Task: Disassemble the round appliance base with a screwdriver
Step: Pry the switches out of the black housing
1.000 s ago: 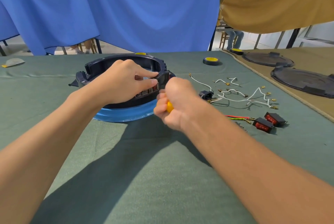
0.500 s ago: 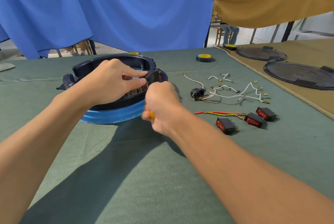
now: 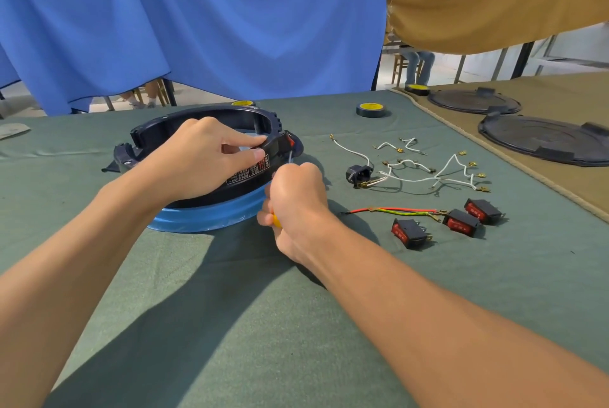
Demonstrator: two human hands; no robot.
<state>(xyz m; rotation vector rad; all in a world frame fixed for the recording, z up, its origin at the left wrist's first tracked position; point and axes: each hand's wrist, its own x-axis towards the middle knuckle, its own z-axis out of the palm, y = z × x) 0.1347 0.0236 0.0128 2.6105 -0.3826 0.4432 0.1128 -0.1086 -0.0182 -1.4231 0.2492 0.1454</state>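
My left grip (image 3: 204, 160) still pinching the rim of the round appliance base (image 3: 230, 192), on the tabletop (image 3: 230, 308), right grip (image 3: 298, 203) still fisted round the yellow screwdriver (image 3: 276, 220), shaft now showing, angled up at the base's wall

You are in a repair workshop: your table (image 3: 230, 325), draped in green felt, holds a round appliance base (image 3: 230, 119), 3 rocker switches (image 3: 459, 222), loose wires (image 3: 412, 179) and a tape roll (image 3: 370, 110). A blue curtain (image 3: 197, 19) screens it, and a neighbouring table (image 3: 560, 91) carries 2 dark round covers (image 3: 543, 140).
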